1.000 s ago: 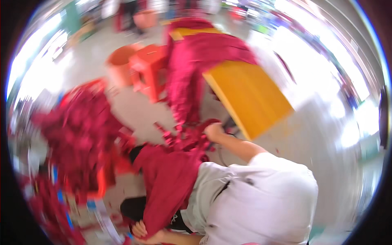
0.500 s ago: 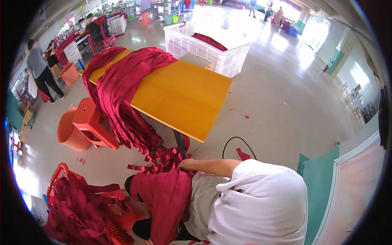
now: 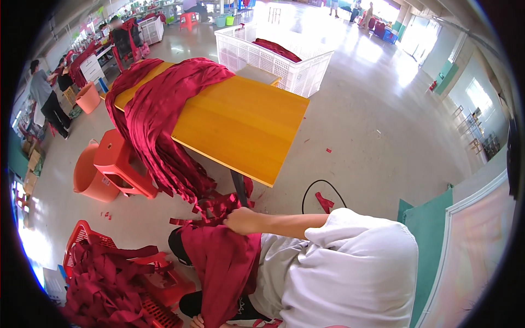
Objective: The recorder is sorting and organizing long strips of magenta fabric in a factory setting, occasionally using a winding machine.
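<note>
A dark red piece of fabric (image 3: 227, 262) lies draped over my lap and thighs. My right hand (image 3: 240, 220) is closed on its upper edge, beside the ends of cut red strips (image 3: 216, 206). At the bottom border my left hand (image 3: 198, 321) shows only in part, its fingers curled at the lower edge of the same fabric. Long folded red fabric lengths (image 3: 158, 112) hang over a yellow-orange table board (image 3: 246, 123) and trail down toward the strips near my right hand.
A red basket (image 3: 82, 232) heaped with red fabric strips (image 3: 106, 279) stands at lower left. Beyond it are a red stool (image 3: 115, 158) and an orange bucket (image 3: 90, 177). A white crate (image 3: 273, 57) stands behind the table. A black cable loop (image 3: 322, 183) lies on the floor.
My right hand has moved slightly left and up with the fabric edge. More of my left hand shows at the bottom. The whole view has shifted a little.
</note>
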### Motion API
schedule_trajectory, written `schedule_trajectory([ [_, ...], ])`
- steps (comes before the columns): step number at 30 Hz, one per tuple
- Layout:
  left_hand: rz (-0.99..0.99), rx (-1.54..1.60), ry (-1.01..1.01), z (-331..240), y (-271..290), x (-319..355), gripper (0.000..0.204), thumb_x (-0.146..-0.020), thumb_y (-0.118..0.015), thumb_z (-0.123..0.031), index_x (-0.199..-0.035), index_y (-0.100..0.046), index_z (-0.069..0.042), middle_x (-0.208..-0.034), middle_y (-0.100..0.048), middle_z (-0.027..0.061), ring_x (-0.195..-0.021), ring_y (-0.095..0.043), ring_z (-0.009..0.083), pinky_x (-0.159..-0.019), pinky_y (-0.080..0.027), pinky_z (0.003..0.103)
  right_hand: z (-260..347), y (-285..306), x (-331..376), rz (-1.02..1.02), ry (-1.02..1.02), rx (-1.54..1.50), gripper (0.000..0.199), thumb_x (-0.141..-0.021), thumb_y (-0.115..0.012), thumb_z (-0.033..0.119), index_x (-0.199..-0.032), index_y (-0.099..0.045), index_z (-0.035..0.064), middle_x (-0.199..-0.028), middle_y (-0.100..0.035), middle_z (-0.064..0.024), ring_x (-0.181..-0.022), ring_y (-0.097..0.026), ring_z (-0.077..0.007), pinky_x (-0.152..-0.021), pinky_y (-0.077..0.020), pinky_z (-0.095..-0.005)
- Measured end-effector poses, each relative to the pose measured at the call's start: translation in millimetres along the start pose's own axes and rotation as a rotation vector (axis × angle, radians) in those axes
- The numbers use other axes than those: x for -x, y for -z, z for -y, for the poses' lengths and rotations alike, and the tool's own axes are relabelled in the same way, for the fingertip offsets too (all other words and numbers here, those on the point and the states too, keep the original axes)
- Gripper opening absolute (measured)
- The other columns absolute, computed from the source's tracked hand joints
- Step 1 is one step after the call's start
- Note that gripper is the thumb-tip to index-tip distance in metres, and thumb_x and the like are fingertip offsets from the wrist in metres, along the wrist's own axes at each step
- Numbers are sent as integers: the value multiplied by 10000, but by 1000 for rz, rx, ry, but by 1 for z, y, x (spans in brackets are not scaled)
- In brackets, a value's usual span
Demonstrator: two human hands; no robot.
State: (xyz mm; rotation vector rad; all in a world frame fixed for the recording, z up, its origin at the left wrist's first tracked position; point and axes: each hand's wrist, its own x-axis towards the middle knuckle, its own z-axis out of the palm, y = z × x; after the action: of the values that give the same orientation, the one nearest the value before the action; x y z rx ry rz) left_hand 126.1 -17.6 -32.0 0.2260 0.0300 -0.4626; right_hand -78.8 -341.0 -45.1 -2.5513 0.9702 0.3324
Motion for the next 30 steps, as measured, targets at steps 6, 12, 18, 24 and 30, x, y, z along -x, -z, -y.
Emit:
schedule_trajectory([
  [6,-175,-141,-132,23,-24,0,213,-852,-521,-292,-743,-536,-109,-747,-531,34,-840,-523,197,-696,-397,374,79,25,-11,79,656,-395,381,-863,-599,330,-1089,-619,25,-1011,-652,-217,-986,-615,-394,-859,-481,-510],
  [12,-161,-148,-172,28,10,-13,174,-863,-516,-249,-743,-479,-128,-720,-465,13,-738,-471,159,-631,-377,338,121,-12,7,102,778,-206,412,-854,-630,413,-1045,-637,48,-1041,-637,-158,-1019,-587,-383,-852,-470,-488],
  [18,-72,-202,-281,-41,38,56,225,-903,-468,-231,-713,-379,-151,-660,-329,-14,-622,-398,133,-618,-357,326,146,-26,-14,291,945,-399,284,-863,-614,313,-890,-663,35,-879,-645,-177,-871,-616,-383,-764,-492,-476],
  [24,-205,214,-307,-18,29,82,239,-908,-508,-219,-723,-389,-126,-644,-371,-17,-594,-368,107,-643,-338,275,154,-7,-42,314,966,-453,202,-899,-607,220,-934,-651,26,-900,-671,-153,-856,-653,-322,-761,-510,-418],
  [30,-314,246,-552,-20,51,105,225,-888,-491,-264,-737,-409,-117,-626,-377,-16,-592,-377,121,-633,-349,284,245,39,-111,208,903,-616,187,-938,-610,174,-1008,-657,7,-864,-684,-91,-823,-623,-107,-727,-500,-285],
])
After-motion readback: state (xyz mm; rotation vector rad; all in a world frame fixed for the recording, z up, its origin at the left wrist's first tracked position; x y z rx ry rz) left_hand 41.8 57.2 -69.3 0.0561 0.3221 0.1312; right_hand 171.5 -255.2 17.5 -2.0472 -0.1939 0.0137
